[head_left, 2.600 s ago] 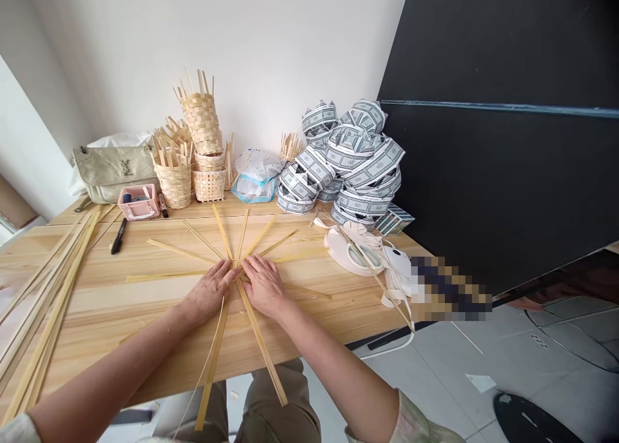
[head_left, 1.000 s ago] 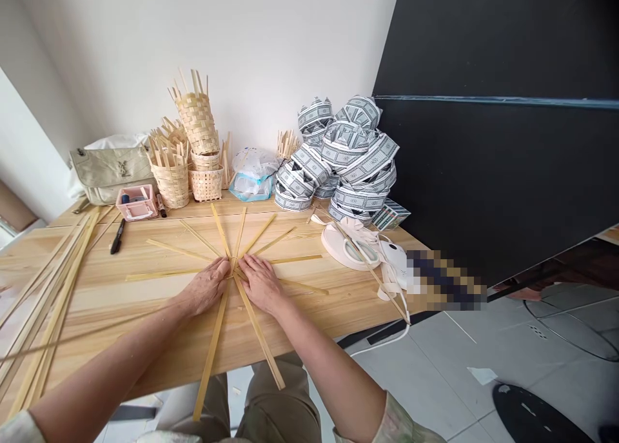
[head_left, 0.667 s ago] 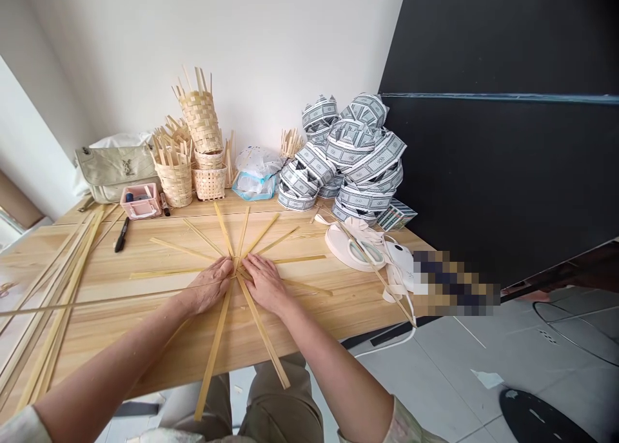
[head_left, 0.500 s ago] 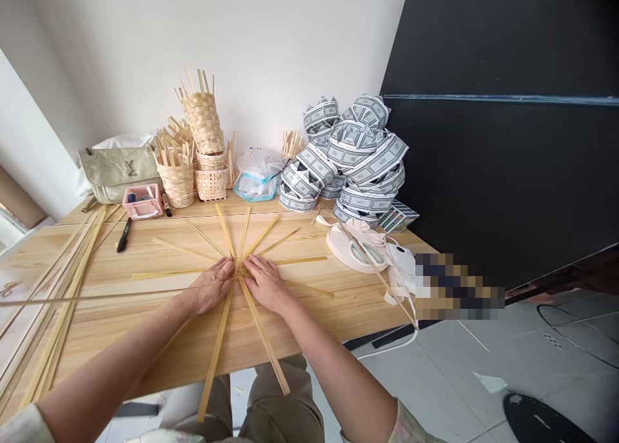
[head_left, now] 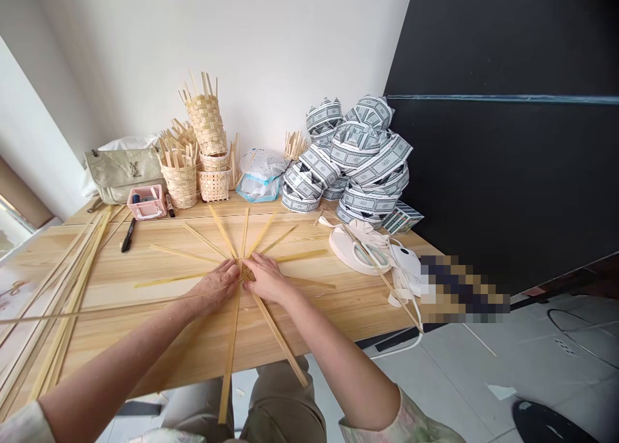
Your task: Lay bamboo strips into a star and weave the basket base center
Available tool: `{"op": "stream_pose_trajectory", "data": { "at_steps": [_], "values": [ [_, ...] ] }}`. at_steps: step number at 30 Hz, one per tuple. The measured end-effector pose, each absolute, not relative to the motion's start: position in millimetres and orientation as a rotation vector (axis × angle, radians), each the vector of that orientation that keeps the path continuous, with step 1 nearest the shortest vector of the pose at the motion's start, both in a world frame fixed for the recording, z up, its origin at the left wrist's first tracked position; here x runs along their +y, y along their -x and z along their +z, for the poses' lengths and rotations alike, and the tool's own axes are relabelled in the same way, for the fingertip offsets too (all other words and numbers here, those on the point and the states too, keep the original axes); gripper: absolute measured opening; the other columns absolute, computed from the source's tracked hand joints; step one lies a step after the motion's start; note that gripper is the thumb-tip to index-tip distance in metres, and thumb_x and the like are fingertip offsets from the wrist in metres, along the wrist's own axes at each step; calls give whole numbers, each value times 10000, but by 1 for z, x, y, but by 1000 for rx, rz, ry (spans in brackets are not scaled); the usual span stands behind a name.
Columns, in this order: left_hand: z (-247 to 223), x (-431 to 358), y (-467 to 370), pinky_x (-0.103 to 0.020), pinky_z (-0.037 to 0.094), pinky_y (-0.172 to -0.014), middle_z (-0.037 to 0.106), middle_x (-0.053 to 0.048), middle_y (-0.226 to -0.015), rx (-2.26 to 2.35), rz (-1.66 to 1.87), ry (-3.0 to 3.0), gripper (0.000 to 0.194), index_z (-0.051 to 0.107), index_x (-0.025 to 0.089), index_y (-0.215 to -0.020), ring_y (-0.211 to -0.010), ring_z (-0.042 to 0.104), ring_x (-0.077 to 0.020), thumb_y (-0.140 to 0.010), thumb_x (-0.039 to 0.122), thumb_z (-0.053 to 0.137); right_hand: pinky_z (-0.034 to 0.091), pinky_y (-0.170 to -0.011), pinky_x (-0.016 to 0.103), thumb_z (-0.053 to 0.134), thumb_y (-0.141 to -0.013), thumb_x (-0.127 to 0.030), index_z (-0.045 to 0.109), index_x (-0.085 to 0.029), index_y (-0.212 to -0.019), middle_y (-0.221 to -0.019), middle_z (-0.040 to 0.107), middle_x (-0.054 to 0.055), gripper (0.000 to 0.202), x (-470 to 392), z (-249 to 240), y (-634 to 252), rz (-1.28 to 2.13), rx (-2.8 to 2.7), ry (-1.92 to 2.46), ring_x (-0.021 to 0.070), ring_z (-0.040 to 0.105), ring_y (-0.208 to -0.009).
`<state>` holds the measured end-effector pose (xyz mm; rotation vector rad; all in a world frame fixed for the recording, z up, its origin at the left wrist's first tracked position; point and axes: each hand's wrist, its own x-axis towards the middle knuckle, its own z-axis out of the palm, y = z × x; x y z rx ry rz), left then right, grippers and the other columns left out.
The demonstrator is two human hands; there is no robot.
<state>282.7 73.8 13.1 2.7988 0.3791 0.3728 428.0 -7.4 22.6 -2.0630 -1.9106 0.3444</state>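
Observation:
Flat bamboo strips [head_left: 231,359] cross at one centre and fan out like spokes on the wooden table, two of them reaching past its front edge. My left hand [head_left: 217,285] lies left of the crossing, fingers together and closed on the strips there. A long thin bamboo strip [head_left: 120,304] runs from this hand to the left edge of the view. On the right of the crossing, my right hand [head_left: 265,277] has its thumb and fingers closed over the strips. The hands partly cover the centre, so the weave beneath is hard to make out.
Loose long strips [head_left: 72,301] lie at the left, near a black marker [head_left: 128,235] and a pink box [head_left: 147,202]. Woven baskets [head_left: 207,124] stand at the back beside patterned bundles [head_left: 358,146]. A white ribbon roll [head_left: 345,249] is at the right.
The spoked strips have turned slightly counterclockwise, their lower ends shifting right. My right hand's fingers have changed position at the centre. The long thin strip sits lower at the left.

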Motion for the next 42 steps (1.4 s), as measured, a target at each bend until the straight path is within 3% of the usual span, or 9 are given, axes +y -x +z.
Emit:
{"op": "stream_pose_trajectory", "data": {
  "at_steps": [4,9,14,21,28,34,42],
  "values": [
    [10,66,-287,-356,368,-926,511,-62,-961,418,405,-2866,104,461,196,-863,-1052,439,-201,-838,225,365,277,-926,367,572,-702,-223,481,-194,-1172,-1186,445,103,479,-10,29,-436,325,-2020,1993,238,360,-1145],
    [0,64,-294,-340,410,-839,504,-55,-903,590,320,-2912,107,485,191,-835,-960,464,-211,-825,290,446,362,-849,291,501,-693,-83,565,-183,-944,-1017,524,69,277,-20,19,-419,95,-1783,1974,184,460,-984],
    [-2,68,-293,-313,421,-813,499,-54,-914,564,367,-2893,194,484,191,-934,-961,468,-205,-810,341,480,408,-764,251,468,-664,-21,564,-197,-877,-878,580,20,292,-20,2,-412,272,-1565,1859,144,512,-866],
    [3,70,-289,-292,433,-779,502,-47,-875,510,348,-2855,124,433,195,-848,-923,504,-191,-734,167,474,403,-735,262,596,-685,-141,598,-205,-780,-835,557,8,115,-21,2,-409,265,-1504,1897,151,508,-827],
    [11,79,-283,-285,442,-756,497,-39,-861,379,207,-2769,239,404,191,-811,-876,517,-180,-622,44,392,372,-751,275,585,-745,-235,619,-239,-786,-850,521,21,53,-24,8,-393,115,-1656,2005,170,457,-848],
    [21,87,-275,-347,385,-902,483,-79,-1076,268,52,-2781,472,423,181,-961,-1093,415,-232,-517,21,417,362,-738,279,514,-802,-226,605,-229,-816,-855,511,29,93,-26,10,-391,94,-1671,2020,169,442,-852],
    [33,88,-274,-305,409,-850,500,-56,-993,149,29,-2723,419,429,181,-937,-973,483,-176,-573,-19,375,354,-749,279,565,-749,-157,622,-225,-750,-914,531,16,88,-31,6,-393,92,-1725,1851,167,437,-875]
  ]
}}
